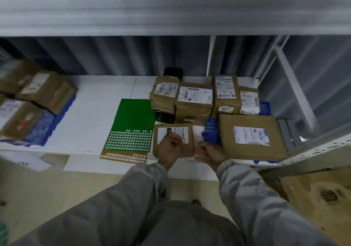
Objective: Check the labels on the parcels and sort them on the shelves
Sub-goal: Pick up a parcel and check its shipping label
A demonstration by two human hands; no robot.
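Parcels crowd the right part of a white shelf [91, 112]. Nearest the front edge lies a small brown parcel [173, 141] with a white label [171, 134] on top. The left hand [170, 149] rests on this parcel, its fingers curled over the label; the grip seems to pinch something thin and pale, though what it is cannot be told. The right hand [209, 155] sits just beside the parcel's right edge, fingers curled at its side, touching or nearly touching it; whether this grip truly clasps the parcel cannot be told.

Right of the hands lies a big flat box [250, 137] with a blue-trimmed label, resting partly on a blue tray [211, 131]. Behind these stand four more labelled parcels in a row [205, 97], pressed close together, with a black item [172, 73] behind the leftmost.

Left of the small parcel lies a green sticker sheet [132, 128], its top bare green, its lower rows filled with pale dots. Far left, more brown parcels [38, 97] sit on blue packing. Both arms wear grey sleeves [256, 198].
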